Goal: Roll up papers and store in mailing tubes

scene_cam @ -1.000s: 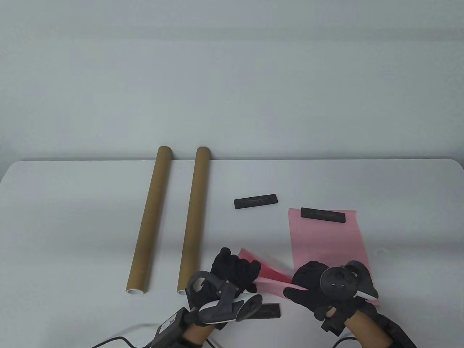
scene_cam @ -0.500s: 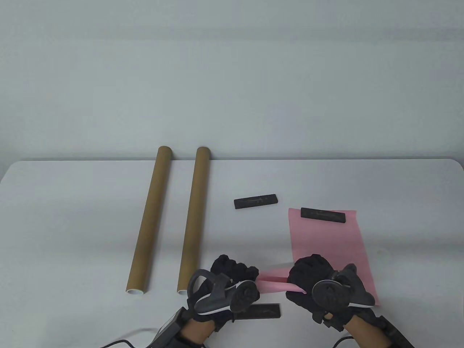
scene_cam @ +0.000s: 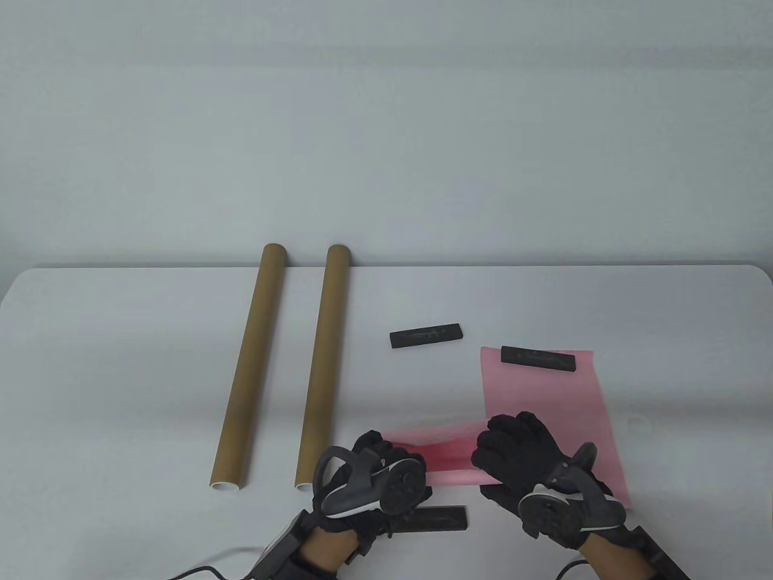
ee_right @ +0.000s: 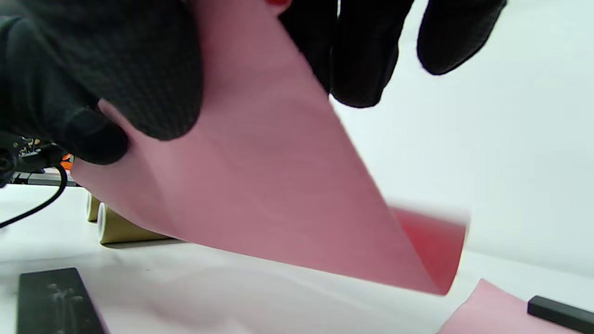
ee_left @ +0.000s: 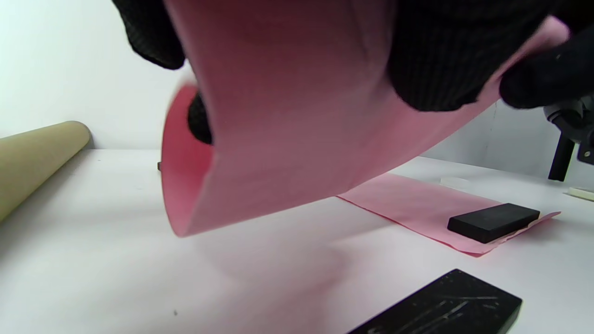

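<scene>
A pink paper [scene_cam: 444,454] is lifted off the table between my two hands, curling loosely. My left hand [scene_cam: 386,468] grips its left end; the left wrist view shows the sheet [ee_left: 297,130] curving under my fingers. My right hand [scene_cam: 513,459] grips its right end, and the sheet [ee_right: 278,199] fills the right wrist view. A second pink paper [scene_cam: 546,411] lies flat at the right, pinned at its far edge by a black bar weight [scene_cam: 537,358]. Two brown mailing tubes [scene_cam: 249,365] [scene_cam: 323,365] lie side by side at the left.
A loose black bar weight [scene_cam: 426,335] lies mid-table. Another black weight [scene_cam: 438,518] lies near the front edge between my wrists; it also shows in the left wrist view [ee_left: 445,306]. The tubes' near ends [ee_right: 109,225] show in the right wrist view.
The held pink paper has rolled tighter, then loosened and spread wider toward the far side. Both hands turned over it and shifted slightly; the right tracker dropped toward the front edge.
</scene>
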Demonstrator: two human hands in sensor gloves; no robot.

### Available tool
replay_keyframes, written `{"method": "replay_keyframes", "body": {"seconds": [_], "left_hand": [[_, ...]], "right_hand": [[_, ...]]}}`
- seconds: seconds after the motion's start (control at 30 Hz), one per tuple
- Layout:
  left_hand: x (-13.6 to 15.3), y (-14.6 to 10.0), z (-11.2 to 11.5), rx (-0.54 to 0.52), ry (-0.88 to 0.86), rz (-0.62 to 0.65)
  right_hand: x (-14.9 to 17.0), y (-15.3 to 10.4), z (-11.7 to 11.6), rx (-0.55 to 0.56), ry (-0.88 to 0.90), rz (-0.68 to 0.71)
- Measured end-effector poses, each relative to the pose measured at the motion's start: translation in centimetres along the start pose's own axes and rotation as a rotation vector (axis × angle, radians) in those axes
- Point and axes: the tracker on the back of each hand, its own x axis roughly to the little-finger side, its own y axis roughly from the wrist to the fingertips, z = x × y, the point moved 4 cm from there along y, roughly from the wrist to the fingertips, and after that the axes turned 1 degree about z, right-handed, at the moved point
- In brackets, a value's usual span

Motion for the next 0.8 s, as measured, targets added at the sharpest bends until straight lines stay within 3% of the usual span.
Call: {"method": "replay_keyframes", "body": {"seconds": [0.23, 0.33, 0.47, 0.6, 0.8], "left_hand": [[-2.0, -0.7, -1.1, -0.154, 0.230, 0.067], [-2.6, -0.8, -1.5, -0.191, 0.295, 0.085], [-1.6, -0.5, -1.2, -0.131, 0.155, 0.055], [-0.6, -0.2, -0.6, -0.065, -0.002, 0.039], [-1.6, -0.6, -1.0, -0.124, 0.143, 0.061]], "right_hand": [[2.0, 0.0, -1.5, -0.123, 0.213, -0.090], [2.2, -0.2, -1.6, -0.104, 0.233, -0.106], [1.3, -0.4, -0.4, -0.025, 0.070, -0.036], [1.0, -0.4, -0.1, 0.013, 0.078, -0.037], [1.8, -0.4, -0.6, -0.045, 0.137, -0.063]]}}
